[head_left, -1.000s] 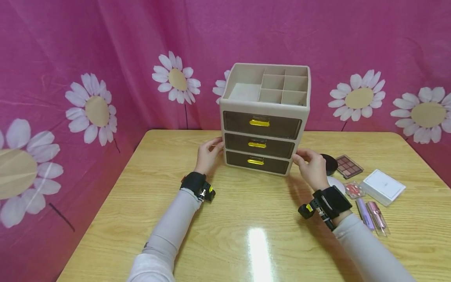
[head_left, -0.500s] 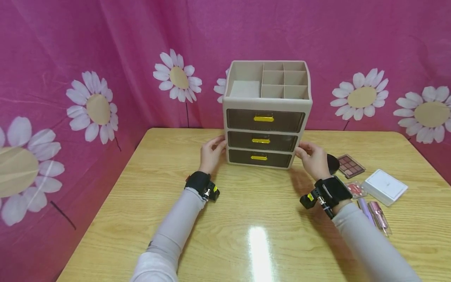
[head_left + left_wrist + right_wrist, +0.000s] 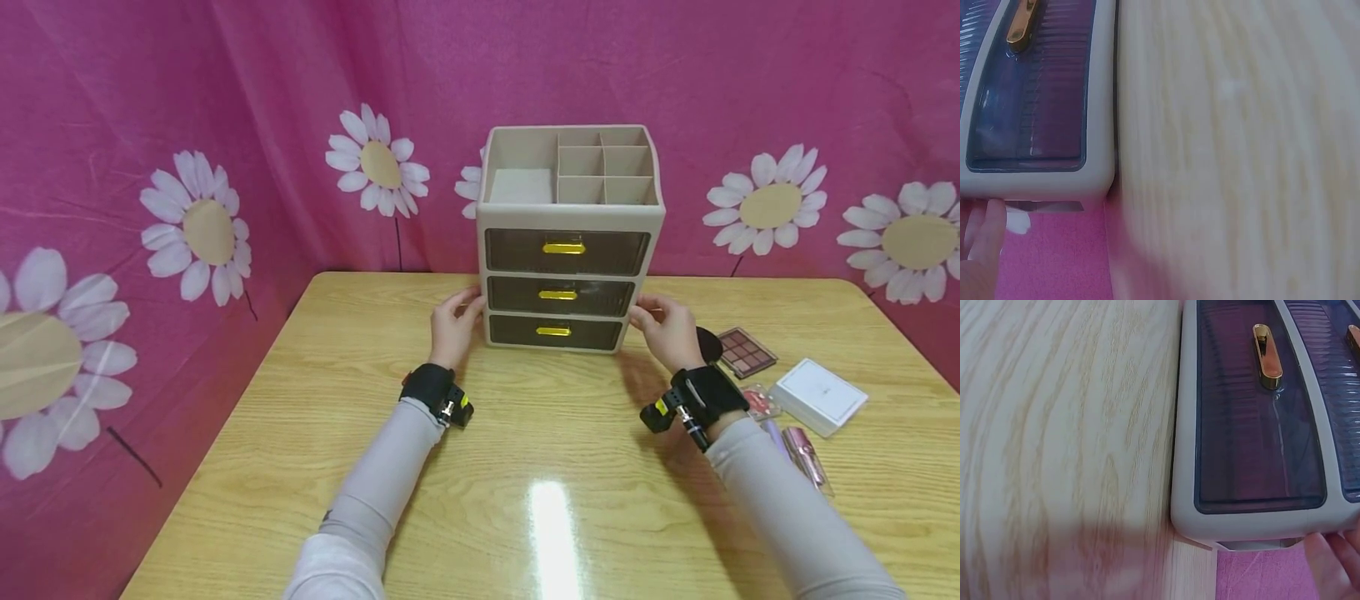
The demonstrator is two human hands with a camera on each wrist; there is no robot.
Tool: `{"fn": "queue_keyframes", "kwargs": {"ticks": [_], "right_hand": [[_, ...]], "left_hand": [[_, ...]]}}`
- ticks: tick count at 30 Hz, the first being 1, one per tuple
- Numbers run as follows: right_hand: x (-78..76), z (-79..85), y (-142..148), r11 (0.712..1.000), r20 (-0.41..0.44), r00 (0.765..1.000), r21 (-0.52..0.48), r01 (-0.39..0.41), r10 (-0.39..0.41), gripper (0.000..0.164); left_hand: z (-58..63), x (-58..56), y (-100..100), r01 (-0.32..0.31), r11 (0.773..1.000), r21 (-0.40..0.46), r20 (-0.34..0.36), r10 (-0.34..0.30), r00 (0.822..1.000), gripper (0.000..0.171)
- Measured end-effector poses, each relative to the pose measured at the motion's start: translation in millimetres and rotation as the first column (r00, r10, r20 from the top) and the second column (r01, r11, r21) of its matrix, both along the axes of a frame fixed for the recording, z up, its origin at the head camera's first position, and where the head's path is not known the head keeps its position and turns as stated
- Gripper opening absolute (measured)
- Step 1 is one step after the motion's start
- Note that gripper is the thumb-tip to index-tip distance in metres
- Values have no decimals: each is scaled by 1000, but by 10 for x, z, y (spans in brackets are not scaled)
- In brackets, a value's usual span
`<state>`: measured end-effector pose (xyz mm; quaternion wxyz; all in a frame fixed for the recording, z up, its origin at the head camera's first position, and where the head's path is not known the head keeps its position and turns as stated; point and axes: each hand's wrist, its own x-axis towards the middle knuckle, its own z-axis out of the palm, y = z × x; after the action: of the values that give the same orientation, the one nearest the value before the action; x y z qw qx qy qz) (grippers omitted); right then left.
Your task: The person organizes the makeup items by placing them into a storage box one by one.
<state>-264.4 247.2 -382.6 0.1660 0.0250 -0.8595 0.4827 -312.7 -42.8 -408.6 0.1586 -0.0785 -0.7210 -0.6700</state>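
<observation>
A cream drawer organizer (image 3: 570,218) stands upright on the table, with three dark see-through drawers closed and gold handles. Its open top is divided into several compartments, which hold nothing visible. My left hand (image 3: 452,333) touches its left side low down, thumb nearer me and fingers farther back. On the opposite side my right hand (image 3: 670,333) presses in the same way. The left wrist view shows fingers (image 3: 988,234) against the side wall; in the right wrist view a thumb (image 3: 1329,565) lies along the wall. The fingertips on the far part of each side are hidden.
Right of my right hand lie a round black case (image 3: 708,344), an eyeshadow palette (image 3: 747,352), a white box (image 3: 819,397), a red-patterned compact (image 3: 761,404), a purple tube (image 3: 776,437) and a pink tube (image 3: 806,458). A pink flowered curtain (image 3: 585,58) hangs behind the table (image 3: 480,492).
The organizer has slid back toward the curtain and squared up to face me, both hands moving along with it. My right wrist now covers a white round item seen earlier.
</observation>
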Motion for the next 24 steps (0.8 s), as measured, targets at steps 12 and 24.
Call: {"fn": "queue_keyframes", "kwargs": {"ticks": [12, 24], "right_hand": [[-12, 13, 30, 1000, -4, 1000, 20, 7, -7, 31], [8, 13, -2, 1000, -1, 1000, 27, -5, 5, 30]], "left_hand": [[7, -7, 35, -10, 1000, -11, 8, 10, 1000, 32], [-57, -123, -111, 120, 990, 76, 99, -127, 987, 36]]}}
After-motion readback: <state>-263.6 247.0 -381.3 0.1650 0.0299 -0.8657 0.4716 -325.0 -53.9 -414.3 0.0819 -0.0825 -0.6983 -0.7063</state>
